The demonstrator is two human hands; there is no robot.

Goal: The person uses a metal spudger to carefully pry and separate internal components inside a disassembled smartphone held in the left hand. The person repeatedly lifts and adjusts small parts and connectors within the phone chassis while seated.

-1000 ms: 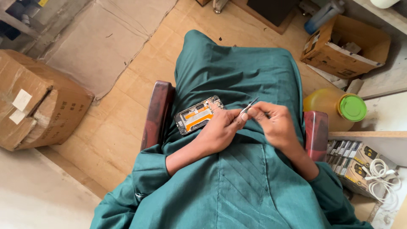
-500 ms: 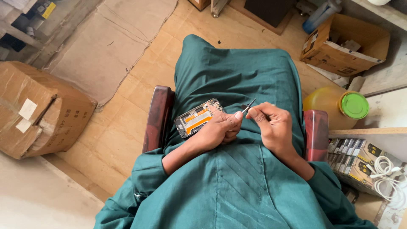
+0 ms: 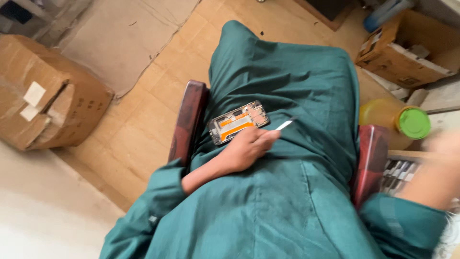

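1 phone frame [image 3: 238,122] lies on the lap, light, thin and fragile; grip its edges. Left hand [image 3: 247,147] fingers curl, pinching slim tweezers [image 3: 284,125]. Right hand [image 3: 443,168] blurred; grip unclear.

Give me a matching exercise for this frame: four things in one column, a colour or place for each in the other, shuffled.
1. phone frame
2. bottle cap
3. closed carton
4. right hand

a. green
b. on the floor, far left
c. on the lap, at the left hand
d. blurred, out past the chair arm

Pairs: 1-c, 2-a, 3-b, 4-d
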